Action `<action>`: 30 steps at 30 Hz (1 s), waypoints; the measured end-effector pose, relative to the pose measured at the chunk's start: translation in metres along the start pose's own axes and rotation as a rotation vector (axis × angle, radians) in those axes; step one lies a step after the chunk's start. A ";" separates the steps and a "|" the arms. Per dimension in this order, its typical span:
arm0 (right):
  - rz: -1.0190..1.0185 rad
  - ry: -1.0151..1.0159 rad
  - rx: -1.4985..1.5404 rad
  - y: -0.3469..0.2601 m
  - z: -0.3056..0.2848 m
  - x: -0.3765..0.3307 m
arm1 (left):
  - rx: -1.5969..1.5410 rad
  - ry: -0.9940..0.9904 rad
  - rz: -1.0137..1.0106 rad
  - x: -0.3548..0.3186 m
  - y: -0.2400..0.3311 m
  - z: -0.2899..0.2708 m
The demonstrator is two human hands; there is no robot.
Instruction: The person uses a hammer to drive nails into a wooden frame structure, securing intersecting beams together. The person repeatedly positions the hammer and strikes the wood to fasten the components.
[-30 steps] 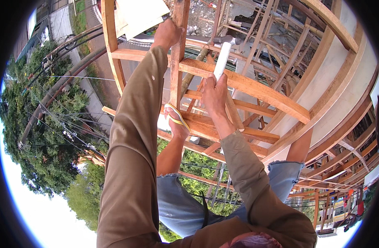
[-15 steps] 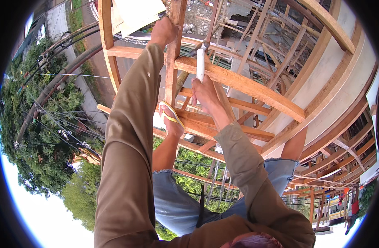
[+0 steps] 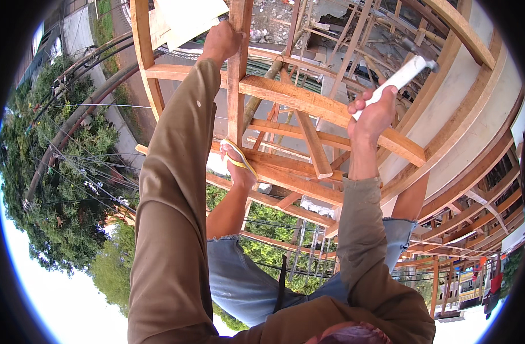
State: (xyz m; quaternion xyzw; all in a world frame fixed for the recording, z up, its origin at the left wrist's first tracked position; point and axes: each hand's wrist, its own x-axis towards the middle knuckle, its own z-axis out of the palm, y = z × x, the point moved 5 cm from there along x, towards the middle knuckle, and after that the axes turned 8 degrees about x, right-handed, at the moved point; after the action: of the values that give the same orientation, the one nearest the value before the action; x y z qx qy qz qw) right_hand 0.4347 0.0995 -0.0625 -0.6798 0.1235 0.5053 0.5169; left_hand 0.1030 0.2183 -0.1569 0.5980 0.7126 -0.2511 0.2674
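My right hand is closed round the white handle of a hammer, raised at the right with its metal head pointing up and to the right. Below the hammer runs a horizontal wooden beam, apart from the hammer head. My left hand grips the edge of an upright wooden post; its fingertips are partly hidden behind the wood. The beam's left end meets this post.
My foot in a yellow-edged flip-flop stands on the lower timbers. A short slanted wooden piece lies below the beam. Pale sheets rest beyond my left hand. Rubble and bamboo lie far below; cables and trees are at left.
My right hand has swung the hammer up and to the right, away from the joint of post and beam. My left hand keeps its hold on the post.
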 end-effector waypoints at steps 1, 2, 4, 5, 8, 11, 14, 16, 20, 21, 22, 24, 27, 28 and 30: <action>0.004 0.020 0.077 0.002 0.000 0.001 | -0.006 0.003 -0.005 -0.001 0.000 0.000; -0.023 0.067 0.148 0.011 0.000 -0.005 | -0.011 0.013 -0.007 0.000 0.001 -0.002; 0.231 0.026 0.064 0.069 0.006 -0.030 | -0.023 0.029 -0.022 0.001 0.001 -0.004; 0.365 -0.142 -0.074 0.099 0.011 -0.041 | -0.030 0.015 -0.038 0.001 0.001 -0.004; 0.685 -0.417 -0.313 0.170 -0.001 -0.066 | -0.012 0.004 -0.003 0.000 0.004 -0.005; 0.581 -0.319 -0.251 0.182 -0.010 -0.069 | -0.016 0.008 -0.015 -0.003 0.002 -0.005; 0.805 -0.520 -0.238 0.149 0.005 -0.068 | -0.015 -0.047 -0.046 -0.002 -0.001 -0.001; 0.727 -0.480 -0.343 0.107 0.009 -0.054 | 0.003 -0.005 -0.014 0.000 -0.001 -0.002; 0.104 -0.117 -0.004 0.035 0.005 -0.020 | 0.001 0.005 -0.021 0.002 -0.004 0.001; 0.004 -0.042 0.064 0.029 -0.001 -0.014 | 0.004 0.007 -0.008 0.003 -0.004 0.002; 0.003 0.049 0.137 0.046 -0.008 -0.020 | 0.013 0.012 0.000 0.004 -0.004 0.002; 0.185 -0.033 0.083 0.096 -0.007 -0.028 | -0.006 0.022 -0.017 0.005 -0.006 0.001; 0.768 -0.510 -0.309 0.183 -0.009 -0.063 | -0.034 0.045 -0.005 0.005 -0.005 0.004; 0.684 -0.412 -0.242 0.191 -0.012 -0.064 | -0.001 0.144 0.039 0.005 -0.004 -0.002; 0.533 -0.255 -0.038 0.183 -0.015 -0.064 | 0.007 0.131 0.058 0.002 -0.003 0.002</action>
State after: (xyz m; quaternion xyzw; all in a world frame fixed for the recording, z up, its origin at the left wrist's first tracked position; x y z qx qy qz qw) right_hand 0.2874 -0.0150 -0.1167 -0.5641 0.2222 0.7067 0.3647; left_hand 0.0998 0.2181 -0.1594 0.6344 0.7101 -0.2063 0.2253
